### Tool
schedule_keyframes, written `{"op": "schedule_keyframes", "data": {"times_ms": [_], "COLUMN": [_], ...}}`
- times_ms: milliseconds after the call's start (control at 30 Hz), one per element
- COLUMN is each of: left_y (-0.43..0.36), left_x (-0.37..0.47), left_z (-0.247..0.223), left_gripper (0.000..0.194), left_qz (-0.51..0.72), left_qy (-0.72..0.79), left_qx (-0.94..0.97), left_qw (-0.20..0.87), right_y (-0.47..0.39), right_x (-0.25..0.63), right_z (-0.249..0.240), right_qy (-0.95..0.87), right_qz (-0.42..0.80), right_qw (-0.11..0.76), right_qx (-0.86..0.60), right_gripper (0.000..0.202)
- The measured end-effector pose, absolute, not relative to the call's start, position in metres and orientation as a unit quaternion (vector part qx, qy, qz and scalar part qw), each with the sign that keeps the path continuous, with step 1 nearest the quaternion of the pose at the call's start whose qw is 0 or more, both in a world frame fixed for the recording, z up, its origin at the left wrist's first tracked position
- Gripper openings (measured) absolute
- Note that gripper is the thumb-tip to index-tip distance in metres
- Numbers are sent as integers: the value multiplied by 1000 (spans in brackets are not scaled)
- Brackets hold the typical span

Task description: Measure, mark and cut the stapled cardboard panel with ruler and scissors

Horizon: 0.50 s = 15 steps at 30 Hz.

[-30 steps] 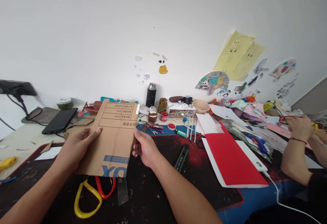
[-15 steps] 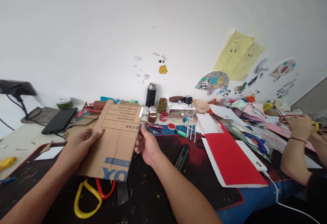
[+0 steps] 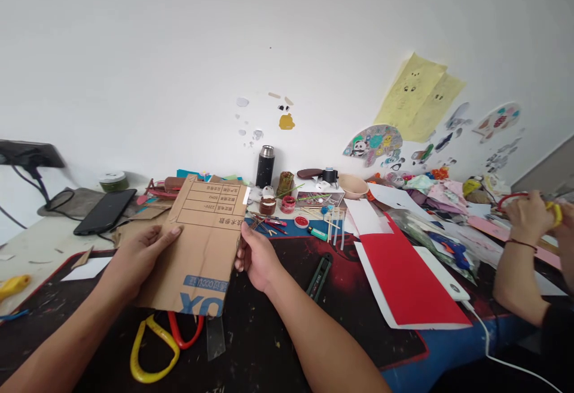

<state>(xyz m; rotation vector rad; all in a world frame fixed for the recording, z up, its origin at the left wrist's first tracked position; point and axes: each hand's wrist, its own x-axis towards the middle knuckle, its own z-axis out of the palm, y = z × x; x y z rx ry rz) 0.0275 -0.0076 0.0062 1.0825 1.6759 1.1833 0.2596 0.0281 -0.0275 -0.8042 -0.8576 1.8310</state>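
Note:
A flat piece of brown cardboard (image 3: 201, 252) with printed text and blue lettering is held up over the black mat (image 3: 269, 345). My left hand (image 3: 141, 258) grips its left side, thumb on the face and the other fingers partly hidden. My right hand (image 3: 258, 255) holds the right edge, thumb at the border and fingers curled behind. Below the cardboard lie scissors with one yellow handle (image 3: 155, 375) and one red handle (image 3: 186, 342), their blades hidden. A clear strip (image 3: 216, 339) lies beside them.
A green cutter (image 3: 319, 277) lies right of my hands, near red paper (image 3: 408, 279). Behind stand a black flask (image 3: 265, 167), small jars (image 3: 287, 204) and a bowl (image 3: 353, 186). A phone (image 3: 105, 212) is at left. Another person's hands (image 3: 529, 219) hold scissors at far right.
My right thumb has moved slightly left and down onto the cardboard's right edge. The other person's hands have shifted a little.

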Motion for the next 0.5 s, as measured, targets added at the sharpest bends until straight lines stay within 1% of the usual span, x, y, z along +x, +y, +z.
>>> {"op": "schedule_keyframes", "data": {"times_ms": [300,500], "left_y": [-7,-6], "left_x": [26,23], "left_z": [5,1], "left_gripper": [82,90], "left_qz": [470,477], "left_qy": [655,650], "left_qx": [419,415], "left_qw": [418,422], "right_y": [30,29], "right_x": [259,259], "right_z": [-33,-33], "right_qy": [-361,-370], "right_qz": [748,754], "right_qw": [461,451], "right_qx": [-315,-302], "right_gripper": [69,75]}}
